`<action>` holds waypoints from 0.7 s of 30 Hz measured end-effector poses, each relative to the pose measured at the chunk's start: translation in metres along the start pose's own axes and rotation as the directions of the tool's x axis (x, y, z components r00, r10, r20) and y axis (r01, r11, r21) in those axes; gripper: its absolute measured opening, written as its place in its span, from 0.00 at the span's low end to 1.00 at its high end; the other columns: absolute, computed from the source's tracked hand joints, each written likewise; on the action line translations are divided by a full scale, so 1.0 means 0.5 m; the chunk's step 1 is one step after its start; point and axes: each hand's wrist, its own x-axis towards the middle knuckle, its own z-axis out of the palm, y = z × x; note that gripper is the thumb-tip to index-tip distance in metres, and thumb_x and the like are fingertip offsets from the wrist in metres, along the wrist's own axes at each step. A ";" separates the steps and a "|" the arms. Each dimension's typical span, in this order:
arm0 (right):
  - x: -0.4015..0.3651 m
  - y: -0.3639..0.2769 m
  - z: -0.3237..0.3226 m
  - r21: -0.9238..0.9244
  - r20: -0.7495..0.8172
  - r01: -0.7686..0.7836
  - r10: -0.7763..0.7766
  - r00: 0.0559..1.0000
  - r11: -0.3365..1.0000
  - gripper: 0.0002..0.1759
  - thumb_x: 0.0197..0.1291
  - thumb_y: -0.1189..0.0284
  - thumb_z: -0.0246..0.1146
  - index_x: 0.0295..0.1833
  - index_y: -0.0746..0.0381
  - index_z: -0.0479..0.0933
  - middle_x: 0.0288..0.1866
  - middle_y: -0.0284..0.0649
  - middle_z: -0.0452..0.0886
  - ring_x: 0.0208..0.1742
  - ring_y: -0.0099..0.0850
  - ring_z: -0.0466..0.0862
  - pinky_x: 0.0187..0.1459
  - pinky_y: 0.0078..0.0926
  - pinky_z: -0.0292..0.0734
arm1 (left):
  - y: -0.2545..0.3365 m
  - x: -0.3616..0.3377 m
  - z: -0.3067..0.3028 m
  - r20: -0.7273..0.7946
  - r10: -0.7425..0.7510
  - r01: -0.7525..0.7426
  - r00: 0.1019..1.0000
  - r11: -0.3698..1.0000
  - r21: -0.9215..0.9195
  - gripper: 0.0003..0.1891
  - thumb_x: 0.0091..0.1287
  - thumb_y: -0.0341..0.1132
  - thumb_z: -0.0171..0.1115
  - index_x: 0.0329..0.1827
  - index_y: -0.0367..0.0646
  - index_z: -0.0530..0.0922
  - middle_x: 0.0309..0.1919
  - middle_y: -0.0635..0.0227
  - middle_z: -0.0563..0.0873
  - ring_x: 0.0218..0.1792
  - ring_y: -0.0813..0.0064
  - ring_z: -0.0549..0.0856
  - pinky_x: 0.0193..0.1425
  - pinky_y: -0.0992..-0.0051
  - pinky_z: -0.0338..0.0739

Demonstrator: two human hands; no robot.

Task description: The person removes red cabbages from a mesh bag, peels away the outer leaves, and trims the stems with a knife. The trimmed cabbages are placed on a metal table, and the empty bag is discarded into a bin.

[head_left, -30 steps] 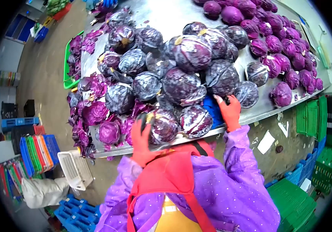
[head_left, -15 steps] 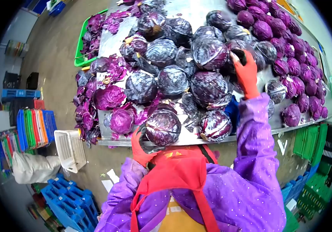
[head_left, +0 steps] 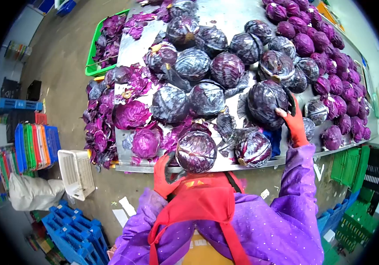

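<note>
My right hand, in a red glove with a dark palm, is curled round the right side of a large dark red cabbage on the metal table. My left hand, gloved alike, is at the table's front edge with thumb and fingers apart. It is beside a red cabbage with pale veins; whether its fingertips touch cannot be told. Between the hands lies another veined cabbage. A blue object, partly hidden, sits below the cabbage at my right hand.
Several untrimmed cabbages cover the middle of the metal table. Trimmed purple cabbages fill the right side. Loose leaves heap on the left, near a green crate. A white basket and blue pallets stand on the floor.
My right hand has come nearer my body from further back among the cabbages, and a large cabbage is now closer with it. My left hand stays near the front cabbage.
</note>
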 end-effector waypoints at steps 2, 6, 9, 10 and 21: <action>-0.028 0.041 -0.060 -0.083 -0.071 -0.066 0.060 0.996 0.994 0.40 0.57 0.70 0.71 0.73 0.63 0.63 0.67 0.45 0.73 0.65 0.34 0.74 0.67 0.31 0.66 | 0.004 -0.001 -0.010 -0.027 -0.025 0.021 0.999 0.991 -0.132 0.44 0.46 0.38 0.78 0.68 0.39 0.68 0.63 0.55 0.75 0.64 0.53 0.73 0.70 0.59 0.64; -0.099 0.064 -0.088 -0.056 -0.212 -0.128 0.113 0.971 0.990 0.28 0.62 0.74 0.66 0.68 0.66 0.69 0.62 0.42 0.77 0.62 0.30 0.76 0.65 0.29 0.68 | 0.066 0.067 -0.047 -0.095 -0.034 0.000 0.995 0.941 -0.338 0.37 0.51 0.33 0.74 0.65 0.34 0.70 0.61 0.53 0.76 0.63 0.58 0.75 0.70 0.62 0.66; -0.122 0.049 -0.052 -0.322 -0.408 0.065 -0.201 0.891 0.945 0.24 0.62 0.77 0.65 0.64 0.65 0.72 0.60 0.44 0.77 0.60 0.35 0.77 0.63 0.31 0.69 | 0.117 0.148 -0.047 -0.067 0.067 -0.082 0.996 0.962 -0.260 0.39 0.50 0.36 0.75 0.66 0.34 0.70 0.61 0.53 0.76 0.65 0.55 0.74 0.70 0.60 0.65; -0.123 -0.005 -0.029 -0.581 -0.354 0.158 -0.423 0.834 0.798 0.24 0.60 0.78 0.65 0.63 0.65 0.72 0.58 0.46 0.77 0.59 0.39 0.77 0.62 0.31 0.69 | 0.127 0.174 -0.046 -0.034 0.144 -0.148 0.989 0.978 -0.147 0.39 0.50 0.39 0.76 0.66 0.35 0.70 0.62 0.53 0.76 0.65 0.54 0.74 0.70 0.59 0.64; 0.057 -0.104 0.343 -0.438 0.817 0.838 -0.243 0.522 0.327 0.48 0.40 0.61 0.76 0.71 0.47 0.66 0.75 0.54 0.60 0.75 0.56 0.58 0.74 0.57 0.47 | 0.152 0.145 0.133 -0.009 0.166 -0.165 0.986 0.986 0.023 0.38 0.58 0.56 0.68 0.70 0.49 0.70 0.68 0.52 0.70 0.68 0.50 0.67 0.72 0.52 0.57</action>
